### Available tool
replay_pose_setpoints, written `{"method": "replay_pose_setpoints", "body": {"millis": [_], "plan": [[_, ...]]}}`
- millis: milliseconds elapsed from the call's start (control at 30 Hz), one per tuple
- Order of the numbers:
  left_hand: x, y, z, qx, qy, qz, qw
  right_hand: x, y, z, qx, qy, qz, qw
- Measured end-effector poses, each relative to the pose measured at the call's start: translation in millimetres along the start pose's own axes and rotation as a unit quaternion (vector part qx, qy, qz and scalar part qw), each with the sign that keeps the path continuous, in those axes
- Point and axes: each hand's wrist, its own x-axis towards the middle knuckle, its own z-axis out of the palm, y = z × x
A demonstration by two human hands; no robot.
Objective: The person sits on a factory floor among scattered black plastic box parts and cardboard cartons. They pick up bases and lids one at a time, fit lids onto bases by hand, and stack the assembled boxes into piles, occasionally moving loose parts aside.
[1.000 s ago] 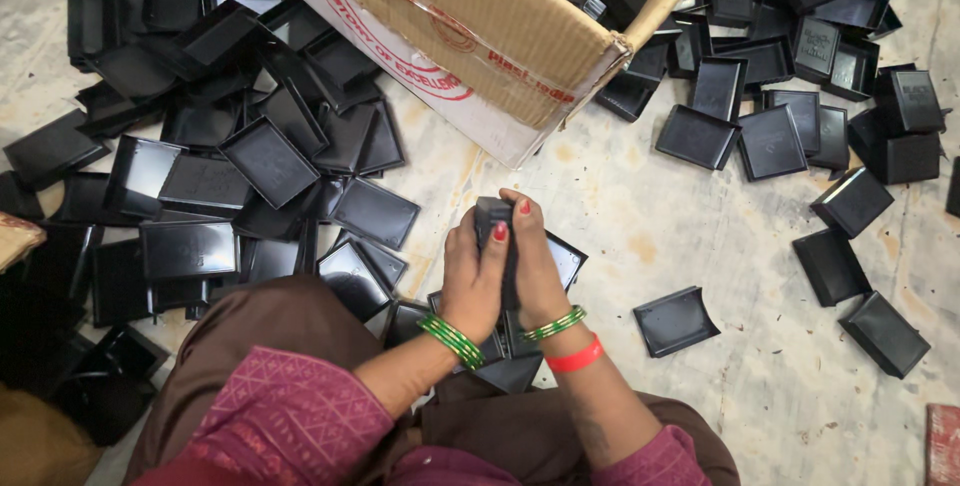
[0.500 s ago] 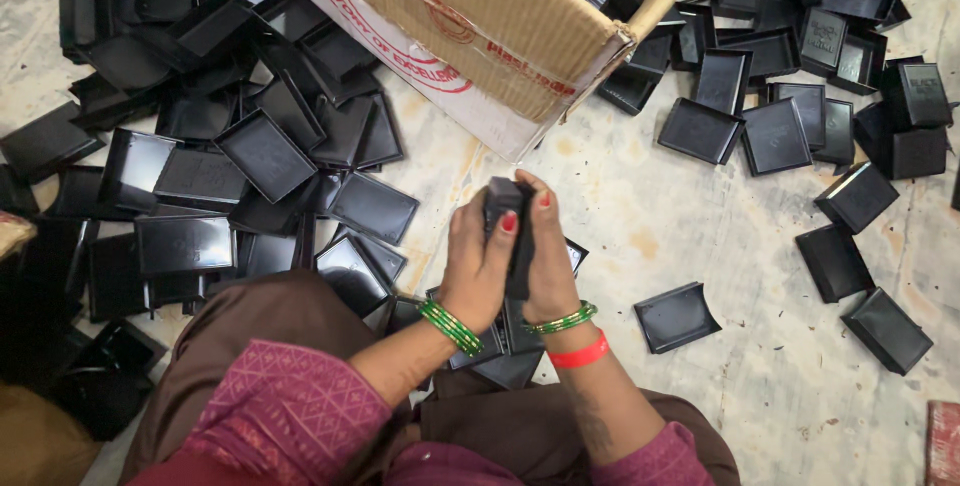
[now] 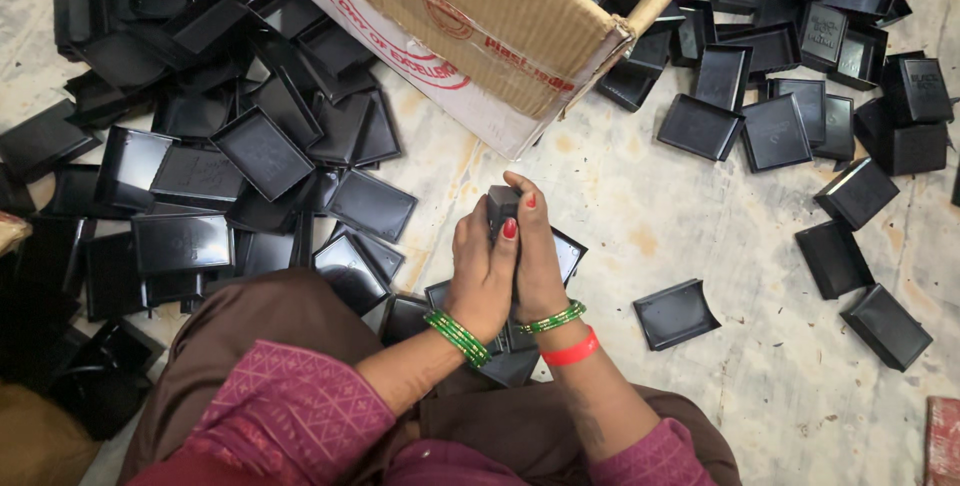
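Observation:
Both my hands are closed around one small black box [image 3: 499, 208], held upright in front of my lap. My left hand [image 3: 482, 272] wraps its near side, with green bangles on the wrist. My right hand [image 3: 535, 258] presses against it from the right, with green and red bangles on that wrist. Most of the box is hidden by my fingers. Directly under my hands lie a few flat black box halves [image 3: 566, 254] on the floor.
A large pile of black box halves [image 3: 200, 161] covers the floor at left. More black boxes [image 3: 800, 116] lie scattered at right, one alone [image 3: 676, 314] near my right wrist. An open cardboard carton [image 3: 500, 16] lies tipped at the top centre. My knees fill the bottom.
My joined hands and the black box have lifted slightly and shifted a little to the right. The grip looks the same.

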Motion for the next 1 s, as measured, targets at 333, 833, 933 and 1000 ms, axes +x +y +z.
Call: {"method": "replay_pose_setpoints", "body": {"millis": [333,833,933,1000], "plan": [[15,17,-19,0.042,-0.004,0.079,0.996,17,0,-21,-0.165,0.073,-0.067,0.981],[29,34,-105,0.17,-0.338,0.029,0.925,30,16,-87,-0.261,-0.032,0.06,0.963],[7,31,-139,0.164,-0.494,-0.014,0.854,28,2,-157,-0.494,0.071,0.029,0.866],[-18,23,-146,0.185,-0.534,0.053,0.823,28,-6,-200,-0.615,0.244,0.016,0.75]]}}
